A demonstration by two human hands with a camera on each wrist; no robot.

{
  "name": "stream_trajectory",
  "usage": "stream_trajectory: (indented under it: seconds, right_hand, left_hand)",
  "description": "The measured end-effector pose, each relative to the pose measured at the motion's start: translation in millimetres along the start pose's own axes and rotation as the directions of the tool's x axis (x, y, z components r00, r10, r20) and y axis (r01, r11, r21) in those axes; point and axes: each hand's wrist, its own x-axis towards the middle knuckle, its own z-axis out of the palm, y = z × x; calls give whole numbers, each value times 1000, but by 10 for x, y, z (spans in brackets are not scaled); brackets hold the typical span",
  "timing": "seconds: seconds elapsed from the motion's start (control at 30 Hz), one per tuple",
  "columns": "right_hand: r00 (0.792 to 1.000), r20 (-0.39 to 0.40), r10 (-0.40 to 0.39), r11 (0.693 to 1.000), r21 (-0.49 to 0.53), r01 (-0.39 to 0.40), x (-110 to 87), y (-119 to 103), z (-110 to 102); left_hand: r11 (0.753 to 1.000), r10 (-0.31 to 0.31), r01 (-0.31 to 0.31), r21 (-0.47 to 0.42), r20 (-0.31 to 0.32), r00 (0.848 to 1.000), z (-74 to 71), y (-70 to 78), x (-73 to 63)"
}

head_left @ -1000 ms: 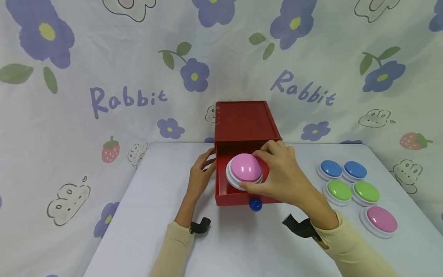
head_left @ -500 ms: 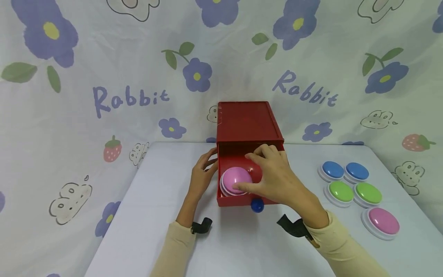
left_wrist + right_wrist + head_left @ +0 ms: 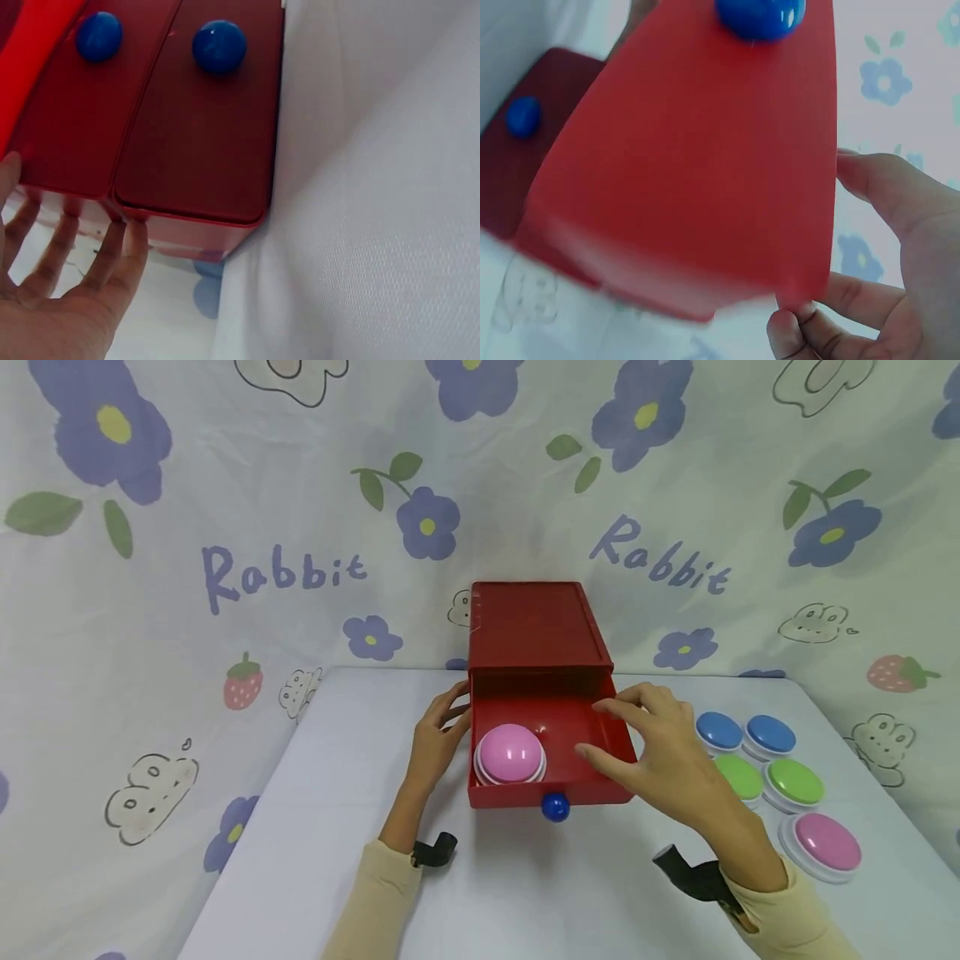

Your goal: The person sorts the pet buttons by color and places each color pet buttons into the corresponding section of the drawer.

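Note:
A red drawer box stands at the back of the table, its top drawer (image 3: 592, 793) pulled out toward me. Inside the drawer, at its front left, lies a pink push button (image 3: 512, 753) on a white base. My right hand (image 3: 667, 760) hovers over the drawer's right side, thumb and fingers spread with nothing between them. My left hand (image 3: 435, 739) rests its extended fingers against the left side of the box. In the left wrist view those fingertips touch the box's side wall, beside two closed drawer fronts (image 3: 202, 135) with blue knobs.
To the right on the white table (image 3: 300, 860) sit two blue buttons (image 3: 770, 733), two green buttons (image 3: 797, 780) and a pink button (image 3: 828, 842). My right hand partly covers the left ones. A patterned cloth (image 3: 405, 410) hangs behind the table.
The pink button was lowered by my right hand into the drawer's front left and let go. The right hand then moved away to the right. My left hand stayed at the box.

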Motion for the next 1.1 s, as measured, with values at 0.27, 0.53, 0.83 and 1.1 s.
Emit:
stream_trajectory:
  seconds: [0.27, 0.53, 0.83, 1.1]
  right_hand:
    - [990, -138, 0, 999, -46, -6, -292, 497, -102]
    - [985, -171, 34, 996, -79, -48, -630, 947, -79]
    - [973, -126, 194, 967, -144, -211, -994, 1392, -92]
    - [943, -100, 318, 910, -249, -333, -1267, 1791, -142]
  left_hand:
    - [1000, -4, 4, 13, 0, 1000, -11, 170, -54]
    - [1000, -12, 12, 18, 8, 1000, -21, 422, -116]
    - [1000, -3, 3, 30, 10, 1000, -14, 422, -118]
    - [999, -5, 5, 36, 9, 1000, -10, 430, -110]
